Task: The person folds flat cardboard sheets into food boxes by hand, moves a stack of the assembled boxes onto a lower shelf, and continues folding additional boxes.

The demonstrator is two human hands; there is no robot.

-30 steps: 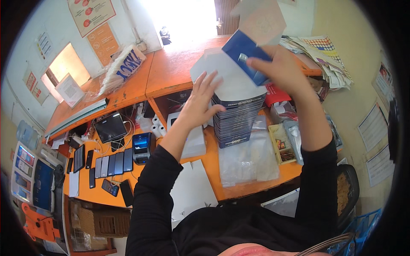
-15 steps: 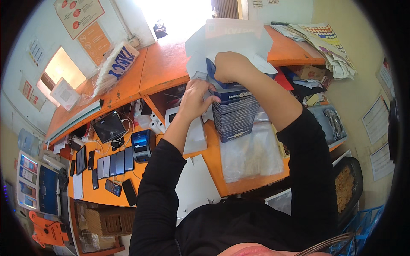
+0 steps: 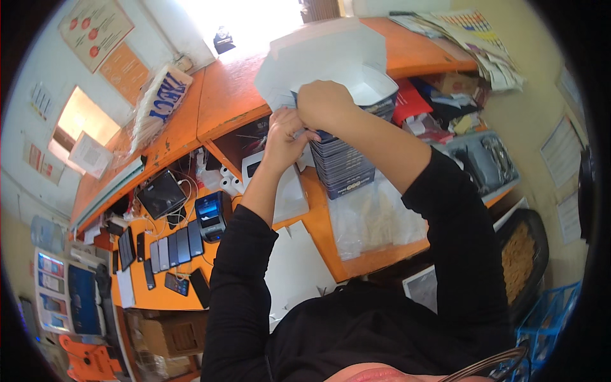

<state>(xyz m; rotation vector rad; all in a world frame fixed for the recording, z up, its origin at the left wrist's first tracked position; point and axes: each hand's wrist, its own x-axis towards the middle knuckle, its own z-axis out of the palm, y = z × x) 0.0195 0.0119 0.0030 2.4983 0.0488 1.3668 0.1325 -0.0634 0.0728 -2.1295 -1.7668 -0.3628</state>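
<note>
The tall stack of dark flat boxes (image 3: pixel 347 165) stands at the centre of the frame on the orange wooden desk (image 3: pixel 223 95). The right hand (image 3: pixel 324 105) is clenched on its top; the left hand (image 3: pixel 283 134) pinches its upper edge. A white open carton (image 3: pixel 331 60) lies behind.

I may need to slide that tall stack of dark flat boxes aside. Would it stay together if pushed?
Probably not well. The stack of dark boxes is tall and narrow with slightly uneven layers, so a push high up could shear it. It looks fairly heavy. The orange desk looks smooth, so a low push may slide it whole.
</note>
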